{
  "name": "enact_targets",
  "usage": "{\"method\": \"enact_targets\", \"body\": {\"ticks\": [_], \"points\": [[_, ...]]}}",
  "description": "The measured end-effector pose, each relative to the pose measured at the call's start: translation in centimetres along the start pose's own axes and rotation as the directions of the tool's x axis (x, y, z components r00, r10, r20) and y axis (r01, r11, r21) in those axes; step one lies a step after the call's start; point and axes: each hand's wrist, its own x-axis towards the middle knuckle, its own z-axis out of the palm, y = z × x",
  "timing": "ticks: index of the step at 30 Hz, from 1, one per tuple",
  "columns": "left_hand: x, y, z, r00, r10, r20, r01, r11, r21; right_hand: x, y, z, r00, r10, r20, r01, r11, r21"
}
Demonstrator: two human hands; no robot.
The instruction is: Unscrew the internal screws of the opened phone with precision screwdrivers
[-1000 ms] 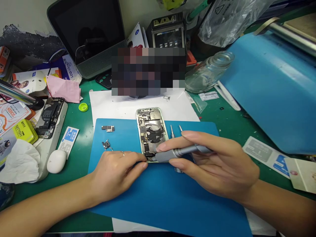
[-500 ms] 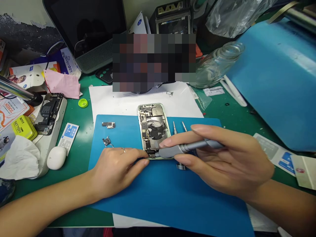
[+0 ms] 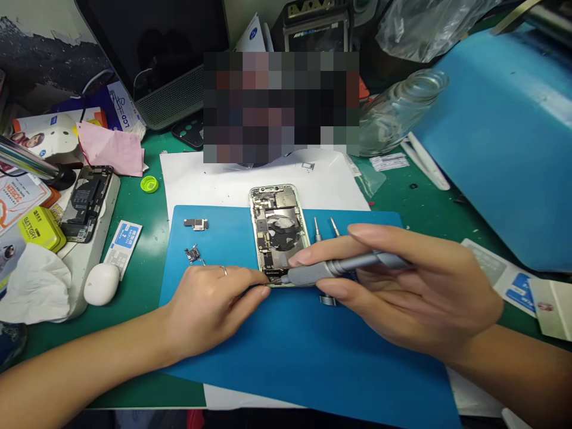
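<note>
An opened phone (image 3: 277,229) with its insides bare lies on a blue mat (image 3: 286,351). My right hand (image 3: 415,292) grips a grey screwdriver (image 3: 333,271) whose tip meets the phone's lower end. My left hand (image 3: 210,304), a ring on one finger, rests on the mat and pinches the phone's lower left corner. Two small removed parts (image 3: 195,224) (image 3: 193,255) lie on the mat to the left. Two spare screwdriver bits (image 3: 325,227) lie just right of the phone.
A second opened phone (image 3: 87,202) rests on a white block at left, beside a white oval case (image 3: 102,283), a yellow tin (image 3: 41,229) and tissue (image 3: 36,286). A glass jar (image 3: 397,116) lies on its side behind. A big blue sheet (image 3: 504,137) rises at right.
The view has drifted slightly, so everything sits a little higher in the picture. Both hands and the screwdriver stay at the phone's lower end.
</note>
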Motion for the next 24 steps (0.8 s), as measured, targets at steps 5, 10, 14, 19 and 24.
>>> {"method": "enact_targets", "body": {"ticks": [5,10,14,19,24], "points": [[-0.03,-0.11,-0.04,1.000,0.000,0.007,0.000,1.000,-0.010,0.32,-0.12,-0.07,1.000,-0.001,0.007,0.001,1.000,-0.013],[0.02,-0.10,-0.05,1.000,0.012,0.007,-0.012,1.000,-0.021,0.54,-0.42,-0.18,1.000,-0.008,0.022,0.009,0.999,-0.038],[0.06,-0.11,-0.05,1.000,0.015,0.006,-0.015,1.000,-0.023,0.65,-0.43,-0.33,0.999,-0.021,0.031,0.022,0.999,-0.036],[-0.04,-0.26,0.04,1.000,0.028,-0.003,-0.028,0.999,-0.044,0.45,0.01,-0.14,0.997,-0.071,0.010,0.071,0.997,-0.023],[-0.01,-0.17,-0.13,0.999,0.044,-0.022,-0.046,0.997,-0.060,-0.03,0.51,0.43,0.995,-0.089,-0.035,0.090,0.995,0.046]]}}
